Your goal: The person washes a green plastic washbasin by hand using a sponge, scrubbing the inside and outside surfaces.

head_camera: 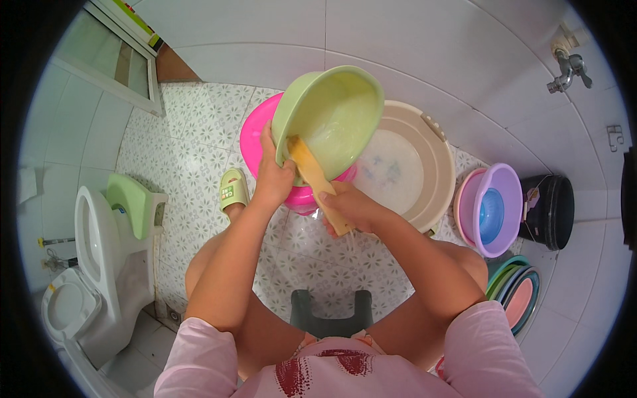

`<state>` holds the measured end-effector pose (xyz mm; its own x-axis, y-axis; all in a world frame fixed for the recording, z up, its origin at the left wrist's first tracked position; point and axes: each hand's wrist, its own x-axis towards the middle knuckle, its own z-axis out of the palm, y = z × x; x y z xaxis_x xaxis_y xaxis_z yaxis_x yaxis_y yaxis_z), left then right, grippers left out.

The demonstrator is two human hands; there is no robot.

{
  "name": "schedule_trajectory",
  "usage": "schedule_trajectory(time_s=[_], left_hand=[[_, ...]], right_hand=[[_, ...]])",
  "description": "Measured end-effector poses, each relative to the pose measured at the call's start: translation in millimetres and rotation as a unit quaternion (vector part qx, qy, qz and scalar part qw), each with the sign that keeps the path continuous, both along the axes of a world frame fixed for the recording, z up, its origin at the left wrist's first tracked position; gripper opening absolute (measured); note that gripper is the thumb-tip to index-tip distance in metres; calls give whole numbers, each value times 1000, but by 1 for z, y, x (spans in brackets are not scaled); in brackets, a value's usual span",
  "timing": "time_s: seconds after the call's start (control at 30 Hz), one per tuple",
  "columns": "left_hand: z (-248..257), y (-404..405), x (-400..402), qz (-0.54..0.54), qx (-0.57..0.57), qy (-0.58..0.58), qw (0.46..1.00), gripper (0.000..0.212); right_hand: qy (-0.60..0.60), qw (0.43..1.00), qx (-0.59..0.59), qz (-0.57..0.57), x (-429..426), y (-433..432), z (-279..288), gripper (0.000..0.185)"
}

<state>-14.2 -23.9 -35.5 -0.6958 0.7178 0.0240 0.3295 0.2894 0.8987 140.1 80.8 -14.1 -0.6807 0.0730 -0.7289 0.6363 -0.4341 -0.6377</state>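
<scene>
My left hand (275,178) grips the rim of a light green plastic basin (338,112), which is tilted on its side with its mouth facing me. In my right hand (356,206) is a flat tan scrubbing brush (313,171); its darker upper end lies at the basin's near rim. Strands hang from its lower end, perhaps a cord or water. Beneath the green basin is a bright pink plastic basin (255,132), partly hidden. To the right stands a large beige tub (440,169) holding cloudy, sudsy water.
A purple basin (502,181) leans by a black bucket (557,214), with several nested basins (520,298) nearer me. A wall tap (565,72) juts out at upper right. The toilet (127,278) stands left. A dark green stool (331,321) is under me on the patterned tile floor (179,149).
</scene>
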Motion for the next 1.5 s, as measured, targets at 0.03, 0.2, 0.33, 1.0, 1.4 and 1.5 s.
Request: schedule_trajectory(time_s=[0.03,0.2,0.33,1.0,1.4,1.5], left_hand=[[1,1,2,3,1,-10,1000,78],[13,6,6,10,-31,-35,999,78],[9,4,3,2,-12,5,1000,78],[9,5,5,3,-21,-19,1000,78],[9,5,8,5,-19,-7,1000,79],[9,7,7,7,-26,-12,1000,79]], right_hand=[[37,997,-66,4,0,1,1,30],[-46,930,353,93,12,14,-41,24],[-88,814,567,90,6,24,-32,22],[-116,900,407,102,8,22,-34,22],[-73,963,249,76,6,18,-28,25],[-101,878,450,128,9,34,-44,35]])
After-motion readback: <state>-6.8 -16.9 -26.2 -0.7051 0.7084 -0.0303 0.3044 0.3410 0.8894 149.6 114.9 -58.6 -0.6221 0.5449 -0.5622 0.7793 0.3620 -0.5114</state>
